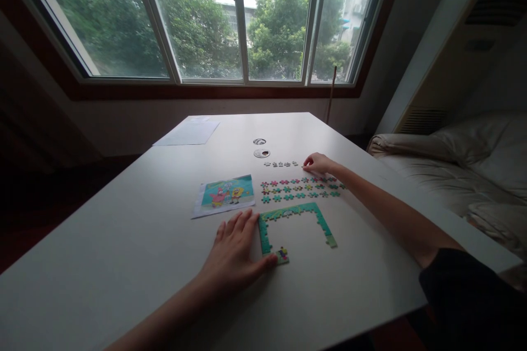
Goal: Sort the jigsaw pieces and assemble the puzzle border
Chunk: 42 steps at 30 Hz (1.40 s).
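My left hand (236, 247) lies open on the table, fingers spread along the left side of a partly joined jigsaw puzzle frame (290, 210). Its thumb touches the frame's lower left corner, beside a colourful puzzle piece. Across the table, my right hand (318, 163) pinches a small puzzle piece (303, 167), mostly hidden by the fingertips, at the right end of a short row of pale pieces (281, 164). Between the hands, several loose coloured puzzle pieces (297, 188) lie in three rows. Left of them is a cartoon reference picture (228, 193) on paper.
The white table (135, 236) carries two round objects (262, 153) near its middle and paper sheets (187, 132) at the far left corner. A pale sofa (436, 164) stands to the right. Windows (206, 22) face the table's far end.
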Motion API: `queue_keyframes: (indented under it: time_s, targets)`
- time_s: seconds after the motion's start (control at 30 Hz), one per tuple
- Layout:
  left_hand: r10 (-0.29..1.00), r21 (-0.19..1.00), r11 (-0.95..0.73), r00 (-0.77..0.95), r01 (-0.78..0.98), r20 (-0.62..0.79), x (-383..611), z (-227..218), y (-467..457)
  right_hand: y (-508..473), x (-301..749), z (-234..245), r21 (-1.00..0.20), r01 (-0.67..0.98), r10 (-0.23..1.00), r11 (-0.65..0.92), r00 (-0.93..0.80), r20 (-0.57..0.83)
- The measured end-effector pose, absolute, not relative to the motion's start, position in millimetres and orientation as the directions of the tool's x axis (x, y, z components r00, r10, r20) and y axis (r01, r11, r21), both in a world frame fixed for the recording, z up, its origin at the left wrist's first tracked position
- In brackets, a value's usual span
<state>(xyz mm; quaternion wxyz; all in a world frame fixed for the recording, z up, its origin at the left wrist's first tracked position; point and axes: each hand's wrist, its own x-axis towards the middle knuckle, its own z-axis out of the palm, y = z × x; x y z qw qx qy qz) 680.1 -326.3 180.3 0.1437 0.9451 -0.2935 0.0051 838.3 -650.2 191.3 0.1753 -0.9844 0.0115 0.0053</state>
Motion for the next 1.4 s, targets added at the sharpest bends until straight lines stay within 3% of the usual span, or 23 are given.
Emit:
queue_keyframes:
  time_s: [0.13, 0.3, 0.37, 0.43, 0.5, 0.6, 0.77, 1.17, 1.4]
  targets:
    - [-0.547, 0.28, -0.784, 0.83, -0.554, 0.109, 680, 177, -327, -656, 833, 196, -0.423, -0.057, -0.036, -0.904, 0.998, -0.058]
    - [-0.567, 0.335, -0.731, 0.802, -0.595, 0.187, 679, 182, -326, -639, 804, 206, -0.549, 0.021, 0.02, -0.836, 1.0, 0.008]
    - [-0.625, 0.381, -0.648, 0.746, -0.66, 0.23, 678, 191, -325, -622, 779, 212, -0.618, 0.093, 0.119, -0.78, 0.993, -0.001]
    - [-0.716, 0.415, -0.538, 0.658, -0.733, 0.235, 677, 201, -324, -601, 746, 217, -0.773, 0.224, 0.35, -0.594, 0.937, 0.003]
    - [-0.804, 0.405, -0.439, 0.552, -0.802, 0.222, 676, 209, -324, -581, 712, 220, -0.82, 0.274, 0.5, -0.502, 0.866, -0.016]
    - [-0.876, 0.318, -0.368, 0.441, -0.874, 0.196, 675, 212, -323, -560, 673, 220, -0.792, 0.333, 0.581, -0.512, 0.813, -0.033]
    - [-0.914, 0.239, -0.339, 0.379, -0.91, 0.147, 673, 208, -324, -551, 661, 212, -0.661, 0.453, 0.584, -0.598, 0.811, 0.028]
    - [-0.916, 0.234, -0.338, 0.376, -0.911, 0.142, 672, 208, -324, -550, 663, 201, -0.543, 0.592, 0.623, -0.596, 0.767, 0.152]
    - [-0.911, 0.246, -0.347, 0.388, -0.905, 0.141, 673, 204, -324, -549, 663, 197, -0.514, 0.601, 0.623, -0.612, 0.767, 0.156]
